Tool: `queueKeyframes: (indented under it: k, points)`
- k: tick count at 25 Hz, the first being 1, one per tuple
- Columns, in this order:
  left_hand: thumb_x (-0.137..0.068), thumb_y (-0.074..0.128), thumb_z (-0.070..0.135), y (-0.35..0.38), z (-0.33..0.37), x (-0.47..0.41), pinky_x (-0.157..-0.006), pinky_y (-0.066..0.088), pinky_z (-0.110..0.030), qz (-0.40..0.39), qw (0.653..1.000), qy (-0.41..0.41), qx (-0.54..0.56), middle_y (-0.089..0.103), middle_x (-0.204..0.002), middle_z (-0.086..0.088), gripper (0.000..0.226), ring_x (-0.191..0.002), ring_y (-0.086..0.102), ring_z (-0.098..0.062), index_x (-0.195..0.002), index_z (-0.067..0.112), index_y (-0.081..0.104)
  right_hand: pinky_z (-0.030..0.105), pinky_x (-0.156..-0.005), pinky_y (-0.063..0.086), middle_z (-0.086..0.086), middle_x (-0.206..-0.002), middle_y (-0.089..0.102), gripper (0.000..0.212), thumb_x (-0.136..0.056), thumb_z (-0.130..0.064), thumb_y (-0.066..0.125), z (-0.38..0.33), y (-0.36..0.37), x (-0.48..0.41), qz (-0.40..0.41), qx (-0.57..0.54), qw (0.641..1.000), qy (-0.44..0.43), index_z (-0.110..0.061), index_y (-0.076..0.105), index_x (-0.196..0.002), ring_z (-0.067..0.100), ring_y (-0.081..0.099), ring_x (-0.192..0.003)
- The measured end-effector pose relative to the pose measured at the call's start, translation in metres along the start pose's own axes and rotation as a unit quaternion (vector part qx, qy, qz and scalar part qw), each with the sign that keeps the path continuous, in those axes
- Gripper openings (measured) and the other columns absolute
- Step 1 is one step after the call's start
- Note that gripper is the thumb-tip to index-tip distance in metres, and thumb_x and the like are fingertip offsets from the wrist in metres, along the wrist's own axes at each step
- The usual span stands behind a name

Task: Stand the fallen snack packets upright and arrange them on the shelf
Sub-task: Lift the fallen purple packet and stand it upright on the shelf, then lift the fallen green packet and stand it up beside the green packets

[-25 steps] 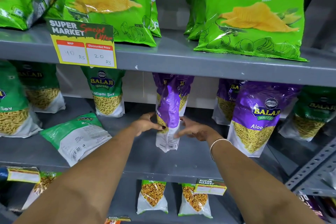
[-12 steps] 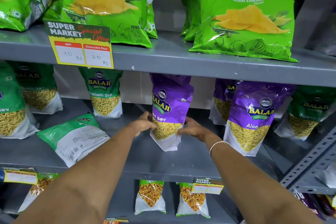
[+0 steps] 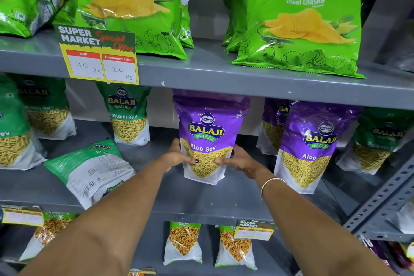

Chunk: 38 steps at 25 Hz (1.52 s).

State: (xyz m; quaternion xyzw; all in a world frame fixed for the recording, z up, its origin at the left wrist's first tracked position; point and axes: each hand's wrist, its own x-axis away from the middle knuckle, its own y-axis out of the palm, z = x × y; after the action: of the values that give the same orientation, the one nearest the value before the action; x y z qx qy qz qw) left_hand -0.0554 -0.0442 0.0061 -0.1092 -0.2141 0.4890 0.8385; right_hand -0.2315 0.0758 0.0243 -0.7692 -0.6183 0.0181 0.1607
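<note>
A purple Aloo Sev packet [image 3: 208, 132] stands upright on the middle shelf [image 3: 201, 199], its front facing me. My left hand [image 3: 177, 154] grips its lower left side and my right hand [image 3: 239, 159] grips its lower right side. To the left a green packet [image 3: 89, 170] lies flat on its front, back label up, near the shelf's front edge. Another purple Aloo Sev packet [image 3: 307, 145] stands upright to the right, with one more purple packet [image 3: 272, 123] behind it.
Green Ratlami Sev packets [image 3: 128, 114] stand at the back left, another green one [image 3: 378, 139] at far right. Large green chip bags [image 3: 298, 22] fill the top shelf. A price tag [image 3: 98, 56] hangs on its edge. Small packets [image 3: 183, 244] stand on the lower shelf.
The purple packet has turned from side-on to front-facing and now stands straight between both hands. My view has moved closer to the shelf.
</note>
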Motion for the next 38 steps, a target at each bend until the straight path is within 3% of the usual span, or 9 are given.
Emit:
queueKeyframes:
  k: [4, 10, 14, 18, 22, 24, 26, 31, 38]
  points:
    - [-0.061, 0.082, -0.001, 0.005, -0.003, 0.004, -0.096, 0.043, -0.031, 0.02, 0.999, 0.017, 0.027, 0.055, -0.128, -0.01, 0.069, -0.115, 0.052, -0.023, -0.109, 0.011, 0.033, 0.042, -0.095, 0.053, 0.015, -0.122, 0.063, 0.058, -0.074, 0.01, 0.069, 0.007, 0.004, -0.008, 0.006, -0.032, 0.999, -0.035, 0.0, 0.044, -0.125, 0.018, 0.067, -0.1]
    - [-0.054, 0.087, 0.009, 0.011, -0.007, 0.004, -0.103, 0.045, -0.042, 0.019, 0.999, 0.024, 0.012, 0.059, -0.129, -0.008, 0.087, -0.119, 0.055, -0.027, -0.127, 0.011, 0.039, 0.005, -0.045, 0.047, 0.006, -0.111, 0.058, 0.048, -0.077, 0.006, 0.068, 0.002, 0.001, 0.001, 0.0, -0.039, 0.999, -0.03, -0.014, 0.046, -0.115, 0.001, 0.057, -0.081]
    - [-0.067, 0.08, 0.005, 0.012, -0.003, 0.01, -0.097, 0.04, -0.029, -0.003, 1.0, 0.01, -0.007, 0.05, -0.123, -0.002, 0.075, -0.116, 0.047, -0.019, -0.125, 0.01, 0.032, 0.016, -0.047, 0.05, 0.001, -0.099, 0.06, 0.042, -0.08, -0.007, 0.069, 0.004, -0.006, -0.004, -0.031, 0.005, 0.999, 0.03, -0.012, 0.051, -0.117, 0.006, 0.057, -0.079]
    - [-0.067, 0.081, 0.012, -0.005, -0.009, 0.023, -0.093, 0.047, -0.031, -0.006, 0.996, 0.029, -0.082, 0.056, -0.118, -0.008, 0.069, -0.112, 0.055, -0.02, -0.124, 0.007, 0.043, 0.028, -0.045, 0.055, 0.008, -0.06, 0.058, 0.025, -0.085, -0.027, 0.063, 0.012, -0.018, -0.012, -0.132, 0.175, 0.92, 0.325, -0.005, 0.057, -0.076, 0.019, 0.061, -0.042]
    - [-0.081, 0.065, 0.009, -0.057, -0.017, 0.034, -0.059, 0.045, -0.019, 0.116, 0.988, 0.052, -0.086, 0.061, -0.07, -0.005, 0.02, -0.046, 0.059, -0.002, -0.069, 0.021, 0.056, 0.031, -0.055, 0.061, 0.012, -0.064, 0.073, 0.029, -0.088, -0.032, 0.057, -0.001, 0.014, -0.029, -0.299, 0.199, 0.858, 0.367, -0.004, 0.063, -0.081, 0.025, 0.073, -0.058]
    - [-0.082, 0.06, 0.008, -0.095, -0.026, 0.04, -0.069, 0.05, -0.027, 0.178, 0.981, 0.047, -0.068, 0.066, -0.072, -0.016, 0.022, -0.06, 0.066, -0.023, -0.064, 0.02, 0.056, 0.029, -0.058, 0.061, 0.008, -0.068, 0.075, 0.031, -0.092, -0.036, 0.048, -0.017, 0.051, -0.038, -0.355, 0.232, 0.836, 0.349, -0.008, 0.06, -0.085, 0.022, 0.073, -0.063]
    - [-0.083, 0.061, 0.015, -0.136, -0.042, 0.043, -0.083, 0.051, -0.037, 0.232, 0.966, 0.016, -0.117, 0.07, -0.096, -0.025, 0.011, -0.092, 0.067, -0.036, -0.081, 0.006, 0.067, 0.022, -0.049, 0.055, 0.004, -0.06, 0.069, 0.02, -0.095, -0.029, 0.044, -0.032, 0.093, -0.051, -0.337, 0.233, 0.855, 0.319, -0.018, 0.057, -0.084, 0.015, 0.068, -0.051]
    - [-0.072, 0.068, 0.051, -0.233, -0.129, 0.037, -0.094, 0.046, -0.041, 0.237, 0.951, -0.189, -0.056, 0.053, -0.13, -0.024, 0.081, -0.123, 0.051, -0.038, -0.127, -0.005, 0.048, 0.024, -0.061, 0.037, -0.001, -0.083, 0.052, 0.025, -0.088, -0.044, 0.055, -0.064, 0.199, -0.074, -0.106, 0.157, 0.974, 0.122, -0.019, 0.051, -0.09, 0.013, 0.051, -0.073]
    - [-0.088, 0.059, 0.032, -0.275, -0.163, 0.03, -0.088, 0.045, -0.051, -0.073, 0.918, -0.295, 0.254, 0.056, -0.104, -0.022, 0.066, -0.093, 0.063, -0.04, -0.14, 0.003, 0.032, 0.011, -0.059, 0.042, -0.006, -0.07, 0.06, 0.011, -0.084, -0.033, 0.065, -0.065, 0.27, -0.107, -0.058, 0.142, 0.977, 0.149, -0.023, 0.067, -0.079, 0.008, 0.054, -0.066]
